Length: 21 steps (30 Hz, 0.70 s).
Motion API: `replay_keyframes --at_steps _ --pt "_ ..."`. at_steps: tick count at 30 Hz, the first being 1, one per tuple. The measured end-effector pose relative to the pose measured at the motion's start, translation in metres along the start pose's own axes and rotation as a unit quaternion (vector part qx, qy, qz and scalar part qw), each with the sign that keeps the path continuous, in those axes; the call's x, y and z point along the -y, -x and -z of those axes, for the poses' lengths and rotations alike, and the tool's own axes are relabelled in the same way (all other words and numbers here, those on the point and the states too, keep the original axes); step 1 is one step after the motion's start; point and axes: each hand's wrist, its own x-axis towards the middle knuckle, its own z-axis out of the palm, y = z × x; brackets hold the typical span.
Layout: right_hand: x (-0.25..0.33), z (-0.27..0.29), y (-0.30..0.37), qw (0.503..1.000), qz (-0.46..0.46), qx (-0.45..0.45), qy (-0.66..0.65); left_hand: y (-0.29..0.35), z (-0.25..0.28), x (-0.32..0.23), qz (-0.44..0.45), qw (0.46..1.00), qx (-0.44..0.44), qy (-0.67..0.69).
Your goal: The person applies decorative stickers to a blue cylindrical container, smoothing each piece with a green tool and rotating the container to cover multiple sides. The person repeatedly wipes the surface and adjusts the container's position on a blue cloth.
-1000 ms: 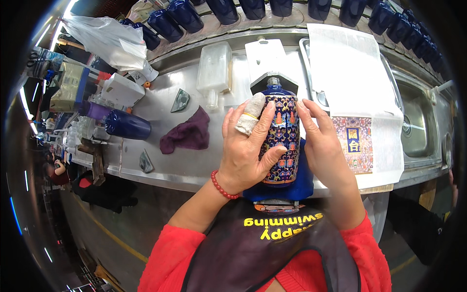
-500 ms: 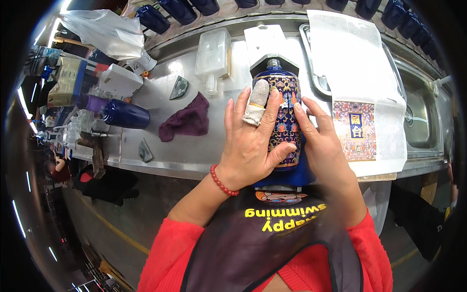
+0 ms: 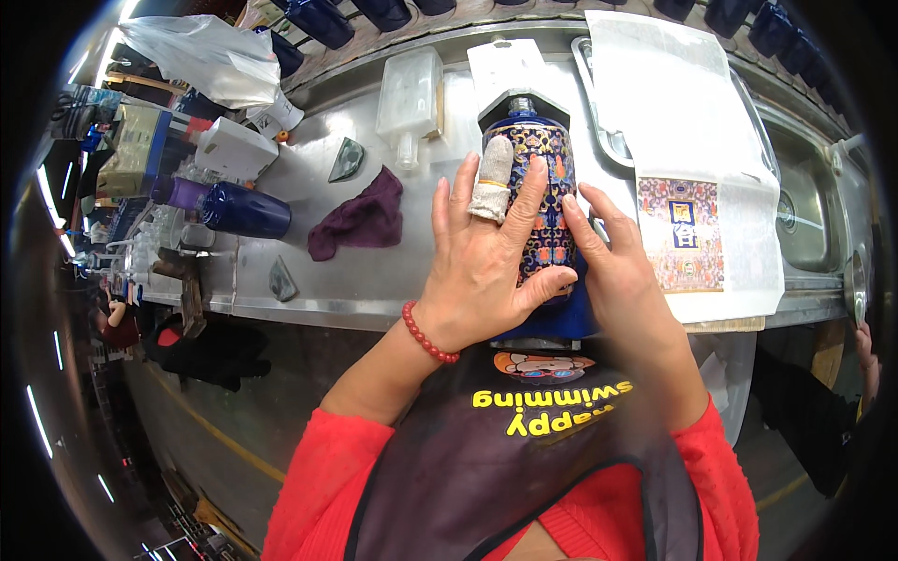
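Note:
A dark blue bottle point(image 3: 558, 168) with a gold, red and blue floral pattern lies with its glass neck pointing away from me. Stretched across its left side and front is my left hand point(image 3: 482, 252), fingers spread and flat. A grey cloth cover point(image 3: 494, 173) sits on its middle finger, and a red bead bracelet is on the wrist. My right hand point(image 3: 608, 243) rests along the bottle's right side, its fingers extended against the surface. A grey angular holder point(image 3: 564, 114) surrounds the shoulder. Plain blue material point(image 3: 561, 318) shows under the near end.
A patterned label sheet point(image 3: 655, 271) lies on white paper point(image 3: 659, 84) at right, beside a sink point(image 3: 795, 234). Leftward are a purple cloth point(image 3: 360, 220), a clear bottle point(image 3: 409, 93), glassy pieces point(image 3: 347, 159) and a blue bottle point(image 3: 248, 210). More blue bottles point(image 3: 383, 11) line the back.
The view has shifted slightly. My left index finger has slid a little to the right across the bottle, and my right fingertips sit slightly nearer along its side.

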Motion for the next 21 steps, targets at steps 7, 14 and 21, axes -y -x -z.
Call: replay_keyframes --at_steps 7,14,21 --pt "0.005 0.003 0.011 1.000 0.000 0.013 0.004 0.010 -0.012 0.006 -0.023 0.998 -0.038 0.043" --pt "0.003 -0.002 0.024 1.000 0.008 0.005 0.021 0.020 -0.019 0.018 -0.023 0.986 -0.059 0.152" --pt "0.004 -0.006 0.033 0.999 0.017 0.014 0.044 0.024 -0.022 0.018 -0.018 0.990 -0.050 0.129"
